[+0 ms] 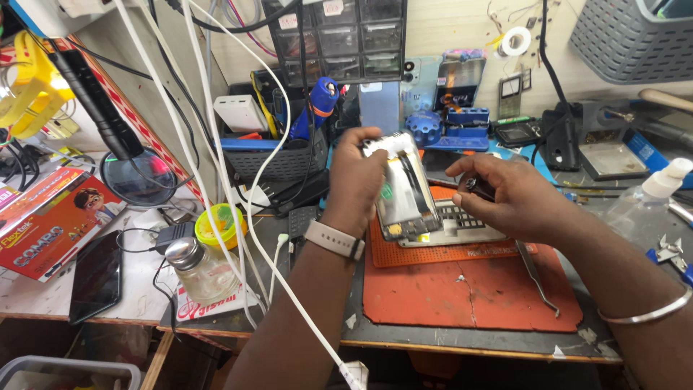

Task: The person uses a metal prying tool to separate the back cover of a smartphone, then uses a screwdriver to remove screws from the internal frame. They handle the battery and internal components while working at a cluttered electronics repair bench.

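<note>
Silver-framed opened phone [404,189], internals exposed, is being gripped upright by left hand [355,180]; small dark tool [479,187] is being pinched by right hand [516,196].

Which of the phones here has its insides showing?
The opened phone held upright in the left hand; the dark phone lying flat at the bench's left edge is closed.

Lighting: bright, even, daylight-like, strongest at upper left, where a yellow object [29,90] is washed out. Glare: white sheen on the magnifier lens [137,177], glass jar lid [182,254] and opened phone [404,188]. Shadows: soft, short, under the forearms on the orange mat [462,292]. Focus: centre fairly sharp; slight motion softness on the right hand [509,198]. Edges: wide-angle bending of cables and bench edge.
</note>
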